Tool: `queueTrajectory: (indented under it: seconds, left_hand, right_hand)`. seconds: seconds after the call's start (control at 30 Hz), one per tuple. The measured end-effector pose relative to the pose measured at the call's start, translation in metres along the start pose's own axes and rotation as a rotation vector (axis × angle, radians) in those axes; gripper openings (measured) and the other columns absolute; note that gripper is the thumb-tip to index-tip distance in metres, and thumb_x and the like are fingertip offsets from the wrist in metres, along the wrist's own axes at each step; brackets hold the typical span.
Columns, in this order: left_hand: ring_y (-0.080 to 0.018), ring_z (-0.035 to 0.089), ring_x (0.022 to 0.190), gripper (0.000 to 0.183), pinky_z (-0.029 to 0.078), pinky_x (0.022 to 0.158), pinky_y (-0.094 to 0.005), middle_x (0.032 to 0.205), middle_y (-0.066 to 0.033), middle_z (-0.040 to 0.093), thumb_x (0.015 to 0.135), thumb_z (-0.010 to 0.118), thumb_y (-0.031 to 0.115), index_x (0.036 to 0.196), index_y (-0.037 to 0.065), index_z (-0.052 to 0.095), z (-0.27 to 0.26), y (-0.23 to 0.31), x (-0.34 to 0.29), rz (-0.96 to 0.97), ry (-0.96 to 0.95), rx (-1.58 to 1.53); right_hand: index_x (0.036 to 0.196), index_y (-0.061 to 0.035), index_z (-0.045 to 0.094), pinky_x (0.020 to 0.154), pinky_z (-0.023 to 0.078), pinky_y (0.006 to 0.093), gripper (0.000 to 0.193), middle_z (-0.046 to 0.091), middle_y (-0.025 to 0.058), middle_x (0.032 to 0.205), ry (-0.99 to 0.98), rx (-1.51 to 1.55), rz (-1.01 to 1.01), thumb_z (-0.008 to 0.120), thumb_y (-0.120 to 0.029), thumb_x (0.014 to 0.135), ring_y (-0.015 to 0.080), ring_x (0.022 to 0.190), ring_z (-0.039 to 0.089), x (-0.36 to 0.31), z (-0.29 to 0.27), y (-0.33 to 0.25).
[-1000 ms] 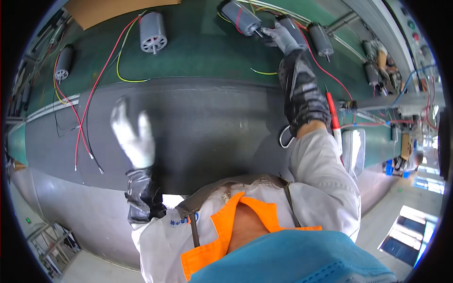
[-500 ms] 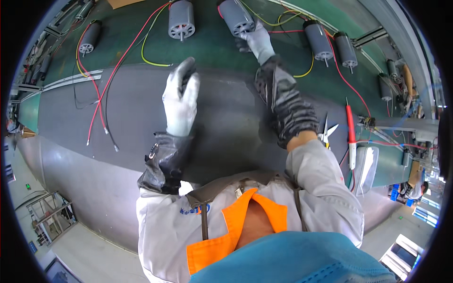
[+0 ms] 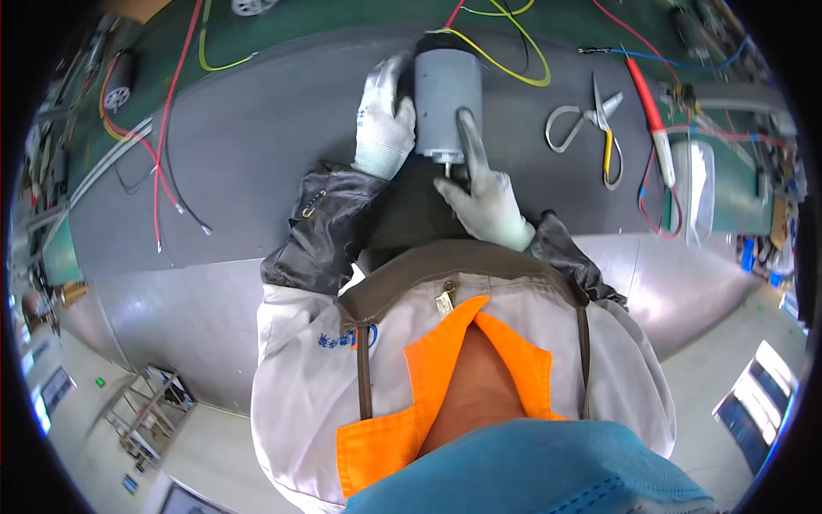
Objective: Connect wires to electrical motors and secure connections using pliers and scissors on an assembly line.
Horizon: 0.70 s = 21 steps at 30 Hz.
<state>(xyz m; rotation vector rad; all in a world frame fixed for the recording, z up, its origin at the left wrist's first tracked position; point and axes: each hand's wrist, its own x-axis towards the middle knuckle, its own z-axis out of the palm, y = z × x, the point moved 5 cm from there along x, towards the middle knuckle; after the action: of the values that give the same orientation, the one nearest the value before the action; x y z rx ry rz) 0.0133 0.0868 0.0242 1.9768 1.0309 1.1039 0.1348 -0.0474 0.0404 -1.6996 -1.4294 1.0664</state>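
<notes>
Head view shows a motor [image 3: 449, 96] in front of the person's chest, over the dark table [image 3: 274, 111]: a smooth, dull grey cylinder, black at its far end, with a thin metal shaft [image 3: 447, 170] pointing toward the body. A yellow-green wire [image 3: 545, 75] loops beyond it. The right hand [image 3: 492, 201] holds its near end, forefinger along the casing; the left hand's [image 3: 385, 120] grip is wide, just beside its left side.
</notes>
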Motion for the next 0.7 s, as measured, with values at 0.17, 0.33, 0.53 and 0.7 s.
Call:
queueTrajectory:
  seconds: [0.17,0.33,0.53,0.7]
  left_hand:
    - [-0.0337,0.046,0.134,0.072,0.036,0.113,-0.0412,0.141,-0.0175,0.052,0.076,0.067,-0.001,0.145,0.005,0.046,0.038,0.025,0.034,0.341,-0.252,0.051]
    - [-0.0222,0.056,0.125,0.043,0.041,0.108,-0.0350,0.134,-0.0101,0.061,0.098,0.058,0.028,0.135,0.008,0.059,0.100,0.060,0.085,0.121,-0.746,-0.488]
    - [-0.0358,0.056,0.121,0.054,0.046,0.103,-0.0411,0.125,-0.0177,0.062,0.094,0.063,0.041,0.133,0.005,0.057,0.149,0.062,0.068,0.579,-0.804,-0.251]
    - [-0.0372,0.062,0.112,0.052,0.048,0.099,-0.0437,0.113,-0.0221,0.066,0.091,0.065,0.041,0.125,0.002,0.063,0.135,0.077,0.064,0.450,-0.739,0.006]
  right_hand:
    - [0.158,-0.0154,0.019,0.091,0.053,0.0408,0.084,0.038,0.0183,0.156,-0.301,0.208,0.106,0.065,-0.014,0.088,0.0358,0.110,0.066,-0.049,-0.009,0.005]
    - [0.157,-0.0150,0.028,0.099,0.049,0.0417,0.073,0.049,0.0187,0.148,-0.350,-0.051,-0.180,0.061,-0.018,0.091,0.0359,0.110,0.066,-0.037,-0.020,0.008]
    - [0.124,-0.0080,0.067,0.089,0.053,0.0368,0.032,0.071,0.0171,0.112,-0.106,0.214,-0.426,0.062,-0.018,0.093,0.0313,0.101,0.069,0.008,-0.165,-0.054]
    - [0.146,-0.0045,0.040,0.088,0.053,0.0458,0.076,0.067,0.0250,0.110,0.594,-0.931,-0.327,0.069,-0.035,0.083,0.0377,0.102,0.066,0.254,-0.253,-0.020]
